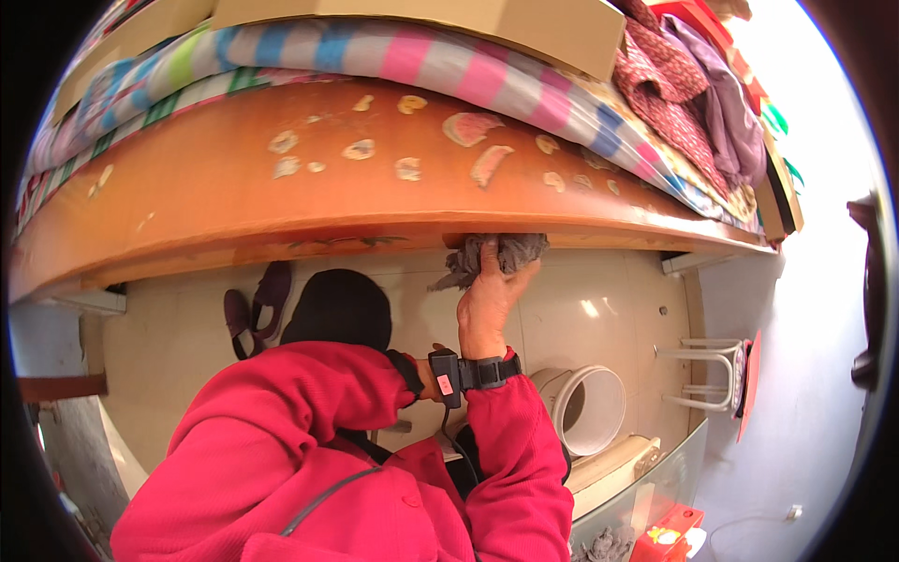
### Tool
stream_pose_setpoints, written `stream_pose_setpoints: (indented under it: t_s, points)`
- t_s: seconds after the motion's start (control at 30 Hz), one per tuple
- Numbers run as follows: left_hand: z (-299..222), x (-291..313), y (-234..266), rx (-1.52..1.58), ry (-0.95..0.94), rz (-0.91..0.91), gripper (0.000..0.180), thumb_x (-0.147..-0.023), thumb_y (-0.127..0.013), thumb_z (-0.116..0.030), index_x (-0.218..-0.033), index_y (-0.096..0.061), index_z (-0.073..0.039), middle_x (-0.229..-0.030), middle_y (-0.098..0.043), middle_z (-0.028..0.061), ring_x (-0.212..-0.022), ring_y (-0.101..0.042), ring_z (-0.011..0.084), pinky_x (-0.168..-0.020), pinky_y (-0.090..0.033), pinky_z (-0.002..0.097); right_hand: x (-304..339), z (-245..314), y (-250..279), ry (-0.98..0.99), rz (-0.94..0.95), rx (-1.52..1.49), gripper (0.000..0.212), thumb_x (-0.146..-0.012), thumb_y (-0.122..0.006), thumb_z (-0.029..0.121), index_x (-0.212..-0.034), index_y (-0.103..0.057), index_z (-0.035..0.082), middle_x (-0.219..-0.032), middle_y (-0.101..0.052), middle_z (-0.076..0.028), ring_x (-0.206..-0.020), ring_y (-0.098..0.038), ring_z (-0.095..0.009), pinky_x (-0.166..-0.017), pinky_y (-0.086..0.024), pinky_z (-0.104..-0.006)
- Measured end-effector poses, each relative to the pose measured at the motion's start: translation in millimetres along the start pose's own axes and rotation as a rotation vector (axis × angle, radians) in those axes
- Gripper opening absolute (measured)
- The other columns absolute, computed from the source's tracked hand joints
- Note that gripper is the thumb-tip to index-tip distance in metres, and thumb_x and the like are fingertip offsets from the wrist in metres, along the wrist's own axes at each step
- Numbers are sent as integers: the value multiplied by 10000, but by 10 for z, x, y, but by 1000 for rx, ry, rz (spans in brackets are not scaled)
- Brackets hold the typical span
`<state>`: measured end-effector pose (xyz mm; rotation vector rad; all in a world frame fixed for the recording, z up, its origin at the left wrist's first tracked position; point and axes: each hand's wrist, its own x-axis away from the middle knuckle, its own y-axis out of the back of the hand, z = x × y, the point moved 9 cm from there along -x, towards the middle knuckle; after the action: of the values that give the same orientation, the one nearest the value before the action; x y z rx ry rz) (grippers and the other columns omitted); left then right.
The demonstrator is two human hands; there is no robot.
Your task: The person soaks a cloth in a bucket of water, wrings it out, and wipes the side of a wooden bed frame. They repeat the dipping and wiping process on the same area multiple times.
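My right hand (484, 309) is closed round a crumpled grey rag (520, 255). It presses the rag against the lower edge of an orange-brown wooden board (281, 201), the side of a bed, which carries worn sticker remnants. A black band with a small box sits on my right wrist. My left arm is bent across in front of me, a black band at its cuff. Only a little skin of my left hand (428, 383) shows beside the right wrist; its fingers are hidden.
Striped bedding (412, 58) and folded clothes lie on the bed. Dark shoes (272, 295) stand on the tiled floor, left of my dark-clad knee (339, 307). To the right are a whitish bucket (596, 409), a red-topped metal stool (716, 375) and a glass tabletop (670, 478).
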<state>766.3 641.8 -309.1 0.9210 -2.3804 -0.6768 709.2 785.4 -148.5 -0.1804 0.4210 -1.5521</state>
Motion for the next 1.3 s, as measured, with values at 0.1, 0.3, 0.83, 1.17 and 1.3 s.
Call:
stream_pose_setpoints:
  t_s: [0.1,0.3,0.83,1.17,1.3]
  points:
    - [95,-59,-286,-536,94,292,261,-832,-639,-199,-1070,-697,-109,-1101,-678,84,-1004,-643,349,-842,-458,662,-85,-106,81,-119,-17,-120,544,-887,-567,-69,-1356,-340,88,-1221,-532,-120,-923,-593,-250,-697,-546,-404]
    - [111,69,155,-483,201,177,237,-795,-612,-111,-1001,-718,-60,-1034,-703,128,-948,-677,320,-767,-507,554,-777,172,643,-138,-125,-146,542,-837,-574,-107,-1327,-398,45,-1213,-547,-112,-1003,-597,-243,-784,-544,-378]
    - [-1145,2373,2030,-261,-107,-589,104,-878,-613,-141,-898,-652,-46,-799,-606,145,-744,-604,350,-662,-502,423,140,27,-237,84,64,154,579,-761,-726,-45,-1254,-422,-35,-1250,-494,-146,-1144,-479,-259,-1010,-380,-379]
    - [-1852,2921,3067,-580,-126,-1150,285,-742,-590,79,-993,-660,-37,-849,-611,116,-812,-594,313,-705,-497,389,-311,-23,411,-114,-218,-88,458,-855,-582,-90,-1271,-440,38,-1179,-571,-108,-1010,-573,-206,-840,-498,-340]
    - [-1820,2605,3281,-767,-20,-1234,130,-801,-642,-26,-930,-657,-30,-851,-615,113,-807,-593,301,-725,-478,377,412,17,-210,222,-97,443,775,-775,-763,93,-1388,-314,-59,-1411,-338,-250,-1342,-313,-387,-1123,-235,-460]
